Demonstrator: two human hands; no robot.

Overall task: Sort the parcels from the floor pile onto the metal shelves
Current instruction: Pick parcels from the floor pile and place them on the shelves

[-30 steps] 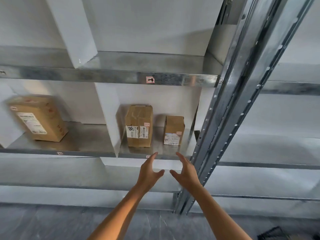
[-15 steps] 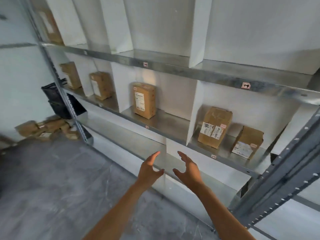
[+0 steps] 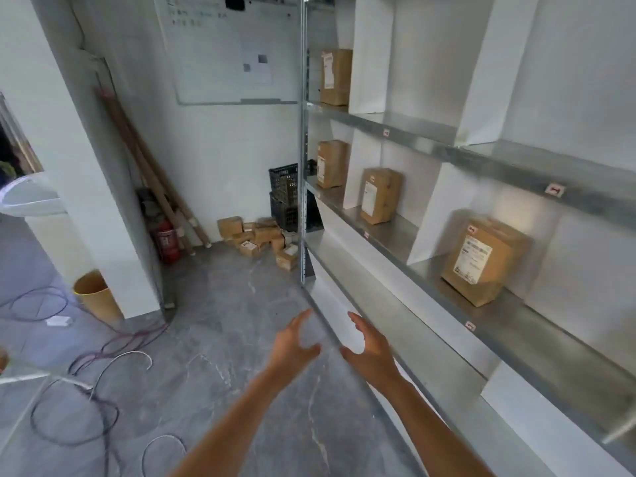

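Note:
A pile of brown cardboard parcels (image 3: pixel 261 239) lies on the floor in the far corner, beside the metal shelves (image 3: pixel 385 235) that run along the right. Parcels stand in separate bays of the shelves: one large box (image 3: pixel 483 261) nearest me, another (image 3: pixel 378 196) further along, a third (image 3: pixel 330 163) at the far end, and one (image 3: pixel 335 77) on the level above. My left hand (image 3: pixel 292 342) and my right hand (image 3: pixel 371 349) are held out in front of me, palms facing each other, fingers relaxed, holding nothing.
Black crates (image 3: pixel 285 194) are stacked behind the pile. A red fire extinguisher (image 3: pixel 167 241) and leaning poles (image 3: pixel 151 173) stand by a white pillar (image 3: pixel 86 166). Cables (image 3: pixel 86 373) trail over the floor at left, near a brown bin (image 3: pixel 98 297).
My view has swung left from facing the shelves to looking along them toward the corner pile. Both hands stay empty and held out together.

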